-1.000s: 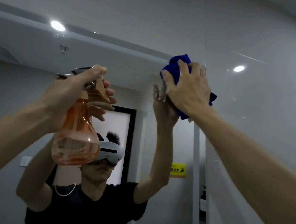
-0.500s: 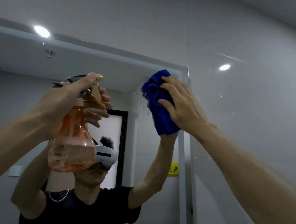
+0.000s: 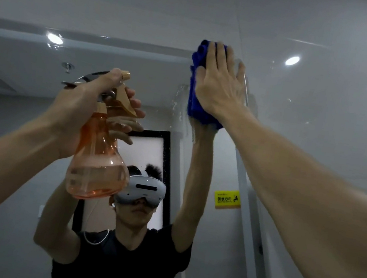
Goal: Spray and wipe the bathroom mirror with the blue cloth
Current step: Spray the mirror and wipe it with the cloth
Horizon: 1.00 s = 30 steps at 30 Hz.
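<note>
Right hand [image 3: 220, 82] is flat, fingers straight, pressing the cloth [image 3: 195, 92] against the mirror [image 3: 29, 90] at its top right corner, arm reaching high. Cloth looks soft and bunched, so I'd guess it slides easily on wet glass; a broad palm press suits it better than a pinch. Left hand [image 3: 79, 108] grips the bottle [image 3: 97, 161] by its neck, finger over the trigger, held up near the glass.

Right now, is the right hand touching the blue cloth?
Touching. The head view shows the right hand laid flat with straight fingers on the cloth, pressing it against the mirror near its top corner.
</note>
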{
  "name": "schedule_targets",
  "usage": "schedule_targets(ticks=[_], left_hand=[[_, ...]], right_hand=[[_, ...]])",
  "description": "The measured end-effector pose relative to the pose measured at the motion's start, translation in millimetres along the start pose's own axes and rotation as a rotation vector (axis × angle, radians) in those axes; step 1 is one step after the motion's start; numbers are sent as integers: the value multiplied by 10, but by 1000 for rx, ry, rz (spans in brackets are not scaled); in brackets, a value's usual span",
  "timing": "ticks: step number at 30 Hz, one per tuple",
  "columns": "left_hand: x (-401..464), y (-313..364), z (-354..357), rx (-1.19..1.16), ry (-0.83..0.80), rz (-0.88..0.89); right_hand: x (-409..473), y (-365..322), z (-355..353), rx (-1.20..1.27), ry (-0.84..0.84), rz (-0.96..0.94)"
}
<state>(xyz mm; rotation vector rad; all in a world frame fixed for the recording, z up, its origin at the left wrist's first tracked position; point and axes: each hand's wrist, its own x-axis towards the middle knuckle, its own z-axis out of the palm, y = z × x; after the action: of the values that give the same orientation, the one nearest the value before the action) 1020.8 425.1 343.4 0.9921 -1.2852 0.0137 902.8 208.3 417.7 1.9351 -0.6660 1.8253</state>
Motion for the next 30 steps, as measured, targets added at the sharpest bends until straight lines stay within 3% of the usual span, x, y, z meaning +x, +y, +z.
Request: schedule_targets(ticks=[5, 9, 12, 16, 19, 22, 26, 30], left_hand=[[-49, 46, -102, -8, -13, 19], [-116, 23, -114, -32, -19, 14], [-127, -22, -107, -34, -29, 3], [-92, -41, -101, -8, -36, 13], [-76, -35, -107, -26, -29, 23], [-70, -40, -139, -14, -19, 31], [-89, -43, -176, -49, 31, 7], [-79, -33, -158, -55, 62, -27]], right_hand=[[-287, -260, 152, -113, 31, -290], [-913, -17, 181, -151, 55, -521], [-1306, 463, 133, -118, 74, -470], [-1072, 811, 45, -44, 73, -198], [-423, 537, 48, -55, 97, -61], [0, 56, 96, -68, 124, -42], [-244, -300, 136, -102, 97, -268], [-1050, -8, 158, -124, 119, -585]])
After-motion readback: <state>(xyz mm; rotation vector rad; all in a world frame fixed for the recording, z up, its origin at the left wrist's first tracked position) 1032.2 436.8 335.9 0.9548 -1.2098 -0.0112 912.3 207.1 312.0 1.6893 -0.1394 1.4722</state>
